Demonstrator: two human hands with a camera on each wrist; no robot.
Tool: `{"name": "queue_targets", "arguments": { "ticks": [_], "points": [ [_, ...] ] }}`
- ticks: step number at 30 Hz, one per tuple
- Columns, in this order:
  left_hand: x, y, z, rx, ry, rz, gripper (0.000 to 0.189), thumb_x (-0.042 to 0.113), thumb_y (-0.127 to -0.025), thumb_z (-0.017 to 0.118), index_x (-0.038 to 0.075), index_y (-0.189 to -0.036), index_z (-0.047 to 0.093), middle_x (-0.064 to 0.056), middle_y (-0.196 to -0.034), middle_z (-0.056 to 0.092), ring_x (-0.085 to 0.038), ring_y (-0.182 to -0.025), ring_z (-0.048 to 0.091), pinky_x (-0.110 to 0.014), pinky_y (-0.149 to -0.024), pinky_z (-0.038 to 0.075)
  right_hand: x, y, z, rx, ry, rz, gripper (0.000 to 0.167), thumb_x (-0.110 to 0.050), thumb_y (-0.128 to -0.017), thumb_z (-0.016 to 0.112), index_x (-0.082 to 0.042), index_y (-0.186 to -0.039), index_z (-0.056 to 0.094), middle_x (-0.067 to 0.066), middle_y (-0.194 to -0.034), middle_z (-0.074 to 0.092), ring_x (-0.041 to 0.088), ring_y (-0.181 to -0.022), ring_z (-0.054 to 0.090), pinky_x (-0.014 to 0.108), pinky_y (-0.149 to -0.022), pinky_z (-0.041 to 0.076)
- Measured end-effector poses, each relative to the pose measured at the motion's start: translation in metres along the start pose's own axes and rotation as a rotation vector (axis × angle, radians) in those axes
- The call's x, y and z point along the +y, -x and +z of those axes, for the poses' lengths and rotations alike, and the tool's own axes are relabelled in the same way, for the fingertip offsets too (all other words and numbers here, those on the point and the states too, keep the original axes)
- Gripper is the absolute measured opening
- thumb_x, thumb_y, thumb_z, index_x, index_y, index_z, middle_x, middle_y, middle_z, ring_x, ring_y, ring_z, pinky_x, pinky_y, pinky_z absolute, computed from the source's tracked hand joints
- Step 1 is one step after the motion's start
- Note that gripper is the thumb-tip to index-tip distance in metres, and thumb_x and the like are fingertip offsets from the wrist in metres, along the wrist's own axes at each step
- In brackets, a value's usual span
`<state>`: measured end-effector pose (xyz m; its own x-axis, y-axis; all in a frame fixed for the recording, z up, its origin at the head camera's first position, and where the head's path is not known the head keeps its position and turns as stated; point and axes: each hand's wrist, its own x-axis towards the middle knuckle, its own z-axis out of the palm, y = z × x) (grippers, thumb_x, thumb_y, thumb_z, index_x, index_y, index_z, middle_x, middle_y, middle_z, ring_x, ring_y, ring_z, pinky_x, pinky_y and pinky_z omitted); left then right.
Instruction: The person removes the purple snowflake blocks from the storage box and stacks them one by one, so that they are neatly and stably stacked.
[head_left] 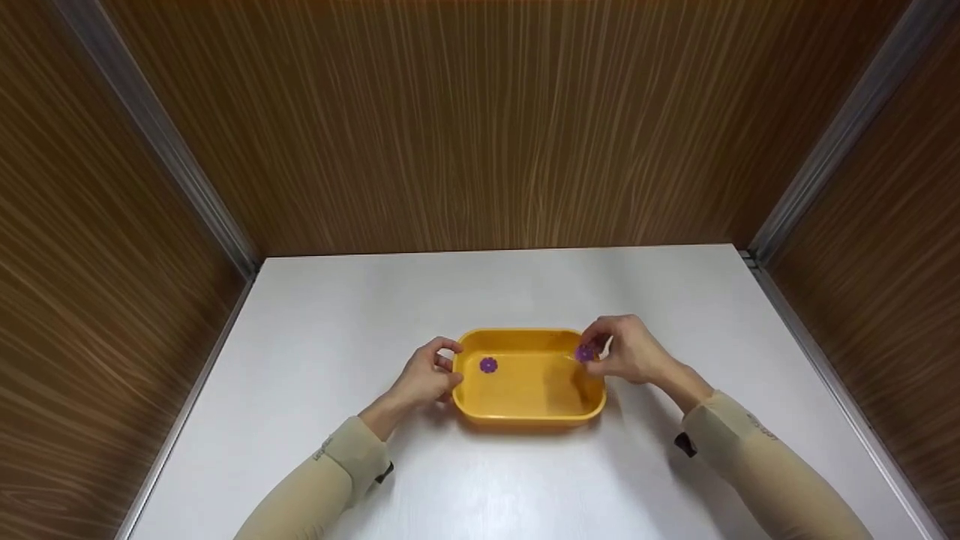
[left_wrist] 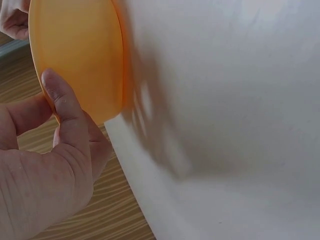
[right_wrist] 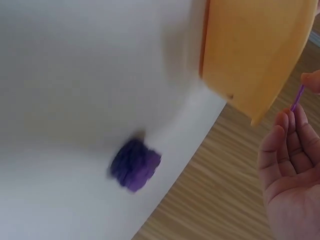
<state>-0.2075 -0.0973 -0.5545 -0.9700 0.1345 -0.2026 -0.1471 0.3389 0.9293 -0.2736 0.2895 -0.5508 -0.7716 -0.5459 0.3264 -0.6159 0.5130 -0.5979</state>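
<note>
A yellow plastic tray (head_left: 525, 418) with rounded corners is in the middle of the head view. My left hand (head_left: 427, 376) grips its left end; in the left wrist view the thumb (left_wrist: 62, 92) lies along the outer wall and fingers are at the rim. Over the tray's right end, my right hand (head_left: 630, 352) pinches a purple flower-shaped disc (head_left: 587, 353), seen edge-on as a thin purple strip (right_wrist: 298, 96) in the right wrist view. Another purple flower-shaped disc (head_left: 489, 365) lies inside the tray, toward its left side.
A blurred purple bundle with notched edges (right_wrist: 135, 165) shows against the white table (head_left: 360, 300) in the right wrist view; the head view does not show it. Wood-grain panels (head_left: 480, 127) enclose the table at the back and both sides, with metal strips at the corners.
</note>
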Motion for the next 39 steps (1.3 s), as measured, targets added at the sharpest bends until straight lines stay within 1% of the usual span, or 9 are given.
{"name": "queue_targets", "arguments": {
  "ticks": [7,11,17,24,29,35,39],
  "points": [
    [0.000,0.001,-0.001,0.002,-0.004,-0.009,0.050,-0.005,-0.096,0.072,0.005,-0.144,0.061,-0.004,-0.101,0.052,-0.015,-0.071,0.061,-0.025,-0.057,0.060,0.015,0.013,-0.013,0.064,0.049,0.028,0.025,-0.012,-0.073,0.095,-0.010,-0.094,0.082,0.002,-0.085,0.078,0.018,-0.079,0.070,0.020,-0.067,0.056],
    [0.000,0.001,-0.001,0.002,-0.010,-0.014,0.050,-0.005,-0.096,0.072,0.005,-0.144,0.061,-0.004,-0.101,0.051,-0.015,-0.072,0.060,-0.024,-0.057,0.060,0.023,0.022,-0.019,0.073,0.063,0.079,0.025,-0.011,-0.073,0.094,-0.009,-0.095,0.083,0.003,-0.086,0.078,0.018,-0.079,0.069,0.021,-0.067,0.056],
    [-0.001,0.001,-0.001,-0.007,0.006,-0.011,0.052,-0.005,-0.095,0.072,0.004,-0.145,0.060,-0.004,-0.101,0.051,-0.015,-0.070,0.059,-0.025,-0.057,0.059,0.035,0.037,-0.023,0.083,0.075,0.165,0.023,-0.010,-0.075,0.096,-0.009,-0.093,0.082,0.003,-0.086,0.078,0.017,-0.079,0.067,0.017,-0.066,0.053],
    [-0.001,0.001,-0.001,0.005,-0.001,-0.019,0.051,-0.005,-0.095,0.072,0.005,-0.144,0.061,-0.004,-0.100,0.052,-0.016,-0.071,0.060,-0.025,-0.057,0.059,0.049,0.052,-0.025,0.065,0.099,0.238,0.023,-0.013,-0.075,0.097,-0.008,-0.093,0.083,0.004,-0.086,0.078,0.017,-0.078,0.065,0.017,-0.069,0.054],
    [0.000,0.001,-0.001,0.010,-0.012,-0.026,0.051,-0.004,-0.096,0.073,0.006,-0.144,0.061,-0.004,-0.101,0.054,-0.016,-0.072,0.061,-0.025,-0.057,0.061,0.058,0.061,-0.025,0.032,0.101,0.307,0.027,-0.015,-0.078,0.098,-0.006,-0.098,0.082,0.006,-0.090,0.078,0.017,-0.080,0.064,0.017,-0.070,0.056],
    [-0.001,0.000,-0.001,0.010,-0.009,-0.021,0.051,-0.004,-0.095,0.073,0.006,-0.143,0.061,-0.005,-0.101,0.054,-0.016,-0.070,0.061,-0.024,-0.056,0.060,0.066,0.064,-0.025,-0.014,0.076,0.370,0.031,-0.017,-0.081,0.097,-0.004,-0.105,0.082,0.009,-0.095,0.078,0.019,-0.085,0.064,0.016,-0.072,0.056],
    [-0.001,0.000,0.000,0.012,-0.017,-0.031,0.051,-0.003,-0.095,0.073,0.007,-0.144,0.061,-0.005,-0.103,0.054,-0.016,-0.072,0.061,-0.025,-0.058,0.061,0.068,0.063,-0.024,-0.021,0.075,0.396,0.032,-0.016,-0.081,0.097,-0.005,-0.106,0.082,0.009,-0.097,0.078,0.020,-0.087,0.064,0.015,-0.074,0.056]
  ]
}}
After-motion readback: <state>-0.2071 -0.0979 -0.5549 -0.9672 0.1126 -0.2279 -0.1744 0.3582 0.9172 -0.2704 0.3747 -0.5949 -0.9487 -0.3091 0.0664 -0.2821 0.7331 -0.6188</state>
